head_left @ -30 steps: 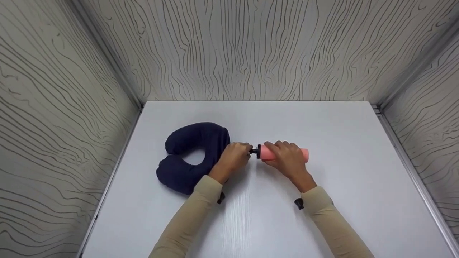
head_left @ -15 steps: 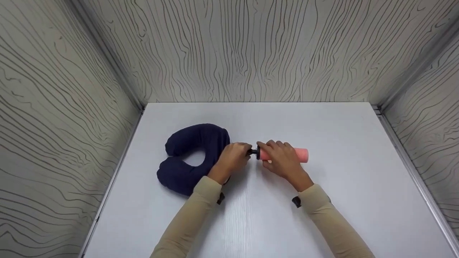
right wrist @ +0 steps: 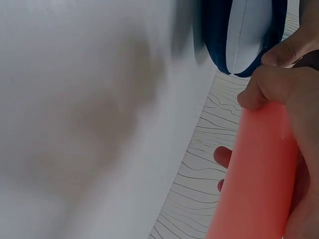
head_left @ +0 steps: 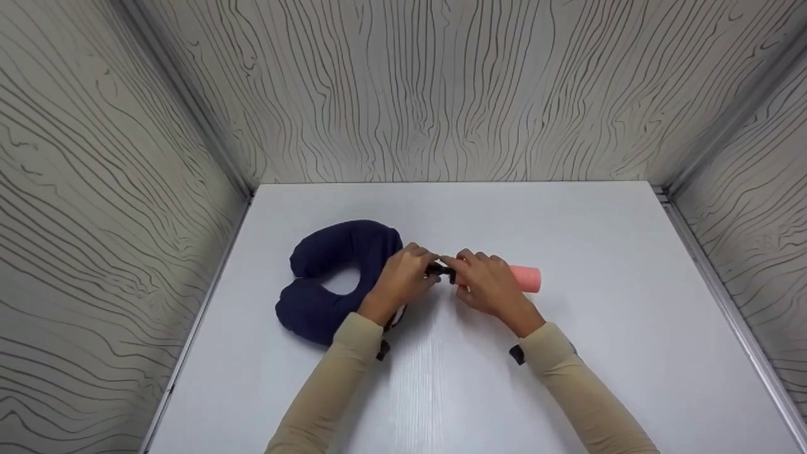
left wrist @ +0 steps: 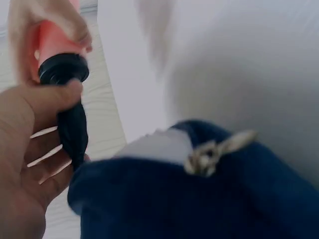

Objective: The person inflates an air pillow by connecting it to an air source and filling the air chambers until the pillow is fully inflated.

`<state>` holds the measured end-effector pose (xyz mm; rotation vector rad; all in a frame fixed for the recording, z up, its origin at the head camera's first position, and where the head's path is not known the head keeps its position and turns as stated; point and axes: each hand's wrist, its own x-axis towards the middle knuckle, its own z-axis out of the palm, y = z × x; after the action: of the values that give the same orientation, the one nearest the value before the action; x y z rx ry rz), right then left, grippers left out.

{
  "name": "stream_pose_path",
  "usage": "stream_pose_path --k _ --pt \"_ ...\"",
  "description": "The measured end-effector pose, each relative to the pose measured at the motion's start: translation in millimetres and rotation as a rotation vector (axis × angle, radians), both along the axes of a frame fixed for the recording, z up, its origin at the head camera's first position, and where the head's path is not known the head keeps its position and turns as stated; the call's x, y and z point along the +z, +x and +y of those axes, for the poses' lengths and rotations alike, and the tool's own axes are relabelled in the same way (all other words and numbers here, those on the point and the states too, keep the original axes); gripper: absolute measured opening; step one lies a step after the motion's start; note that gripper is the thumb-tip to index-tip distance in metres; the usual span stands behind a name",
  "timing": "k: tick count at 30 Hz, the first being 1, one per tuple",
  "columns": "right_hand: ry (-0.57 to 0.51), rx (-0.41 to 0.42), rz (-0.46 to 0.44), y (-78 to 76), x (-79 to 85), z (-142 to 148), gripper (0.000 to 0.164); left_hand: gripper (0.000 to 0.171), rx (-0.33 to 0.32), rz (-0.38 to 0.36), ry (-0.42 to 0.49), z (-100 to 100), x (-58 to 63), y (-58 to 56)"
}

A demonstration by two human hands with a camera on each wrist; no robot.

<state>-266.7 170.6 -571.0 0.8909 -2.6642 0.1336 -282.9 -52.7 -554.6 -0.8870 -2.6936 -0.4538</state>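
Observation:
A navy U-shaped neck pillow (head_left: 315,309) lies on the table, its opening facing left. My left hand (head_left: 403,274) overlaps the pillow's right side and pinches the black narrow end (left wrist: 73,130) of a pink hand pump (head_left: 528,279). My right hand (head_left: 488,284) grips the pump's pink barrel, its forefinger reaching to the black collar (left wrist: 64,67). In the left wrist view the black end runs to the pillow's edge; the joint there is partly hidden by fingers. Through an opening in the navy cover shows a pale inner lining (left wrist: 159,145), with a zipper pull (left wrist: 202,159) beside it.
The white table (head_left: 599,239) is bounded by wood-grain patterned panels (head_left: 403,88) at the back and both sides. A dark loop (head_left: 396,316) shows by the pillow's lower right side. Both wrists carry small black devices (head_left: 517,354).
My right hand has slid left along the pink barrel to the collar, so more of its right end shows. The hands are closer together; the left hand has shifted slightly left.

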Motion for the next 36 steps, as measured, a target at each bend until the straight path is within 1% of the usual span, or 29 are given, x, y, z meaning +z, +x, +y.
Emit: stream_pose_path --k 2,4,6,8,12,16,19,23,26,29,33,35,36 --pt "-0.013 0.009 0.013 0.1 -1.1 -1 0.052 0.032 -0.009 0.027 0.024 -6 2.3 -1.6" --pt "-0.031 0.012 0.015 0.2 -1.2 -1 0.047 0.033 -0.004 0.047 0.062 -13 5.9 -3.9" --pt "-0.041 0.008 0.013 0.2 -1.0 -2 0.041 0.032 0.016 0.061 0.093 -19 10.4 -6.7" --pt "-0.046 0.003 -0.003 -0.1 0.1 -3 0.039 0.028 0.040 0.067 0.117 -26 15.1 -9.6" --pt "-0.034 -0.009 -0.009 -0.2 1.9 -5 0.041 0.018 0.084 0.062 0.147 -37 21.5 -12.6" --pt "-0.034 -0.013 0.018 0.2 2.7 -7 0.044 0.013 0.125 0.032 0.151 -43 23.0 -11.5" --pt "-0.031 -0.012 0.034 0.2 2.4 -7 0.043 0.014 0.153 -0.009 0.124 -43 21.4 -8.6" --pt "-0.025 -0.014 0.040 -0.4 1.3 -7 0.042 0.022 0.197 -0.062 0.036 -41 16.9 -4.2" --pt "-0.023 -0.023 0.023 -0.4 0.7 -7 0.043 0.028 0.212 -0.089 -0.025 -38 13.5 -1.1" --pt "-0.023 -0.028 0.014 -0.2 0.2 -7 0.043 0.030 0.213 -0.088 -0.070 -36 10.5 1.2" --pt "-0.029 -0.012 0.034 0.0 -0.3 -6 0.043 0.026 0.215 -0.043 -0.119 -34 7.3 1.9" --pt "-0.034 -0.004 0.043 0.0 -0.6 -6 0.043 0.025 0.212 -0.040 -0.121 -34 6.1 1.5" --pt "-0.036 -0.003 0.041 0.1 -0.9 -6 0.043 0.024 0.209 -0.051 -0.110 -34 5.8 1.4"
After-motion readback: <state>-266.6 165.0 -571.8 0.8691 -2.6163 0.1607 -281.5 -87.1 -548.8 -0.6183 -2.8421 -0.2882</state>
